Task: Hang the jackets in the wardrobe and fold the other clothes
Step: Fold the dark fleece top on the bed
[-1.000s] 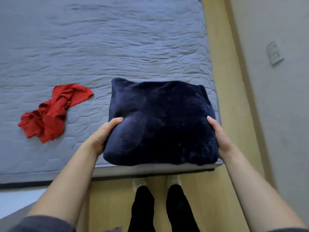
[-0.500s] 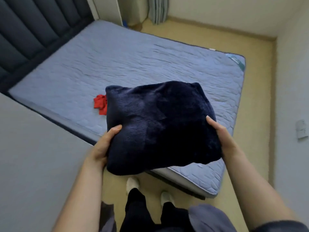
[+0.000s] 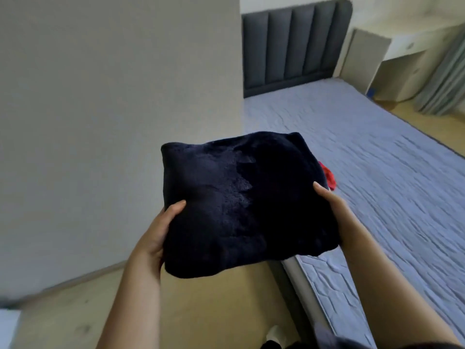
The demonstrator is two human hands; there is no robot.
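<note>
A folded dark navy fleece garment (image 3: 241, 202) is held in the air in front of me, above the floor beside the bed corner. My left hand (image 3: 158, 233) grips its left edge, thumb on top and fingers underneath. My right hand (image 3: 329, 202) grips its right edge the same way. A red garment (image 3: 328, 176) lies crumpled on the blue-grey mattress (image 3: 390, 177), mostly hidden behind the fleece.
A pale wall or panel (image 3: 113, 122) fills the left side, close to the fleece. The padded grey headboard (image 3: 294, 44) stands at the back. A light desk unit (image 3: 392, 66) and curtains (image 3: 448, 81) are at far right. Tan floor (image 3: 201, 311) lies below.
The fleece has been lifted off the mattress and carried leftward as I turned left; the wall now fills the left and the bed lies to the right. Both hands keep their grip.
</note>
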